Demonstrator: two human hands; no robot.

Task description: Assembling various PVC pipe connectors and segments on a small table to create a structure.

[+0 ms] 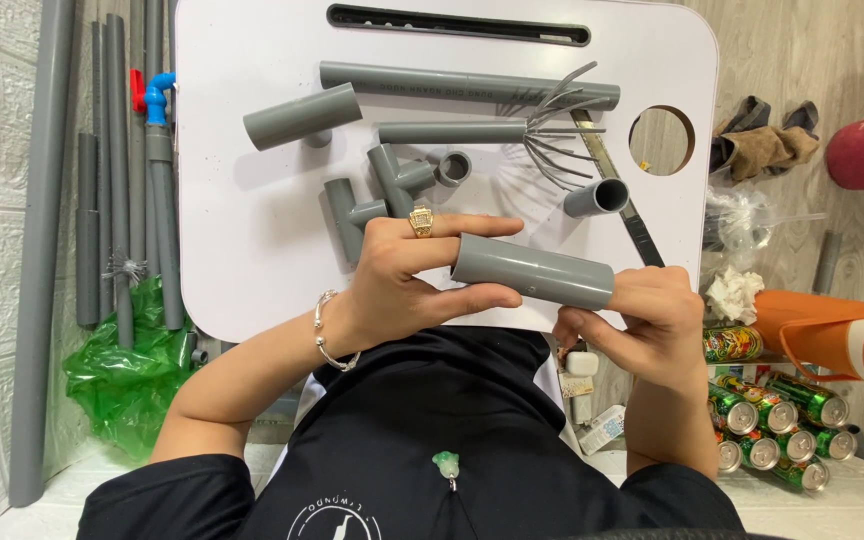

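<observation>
- Head view: a short grey pipe (533, 271) lies nearly level over the worktop's (242, 250) near edge, long axis left to right.
- The left hand (402, 275) pinches its left end; the right hand (652, 325) grips the right end.

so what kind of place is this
Likely a home hobby or plumbing corner: grey pipe pieces on a small white table, long pipes leaning against the wall, drink cans on the floor.
</observation>
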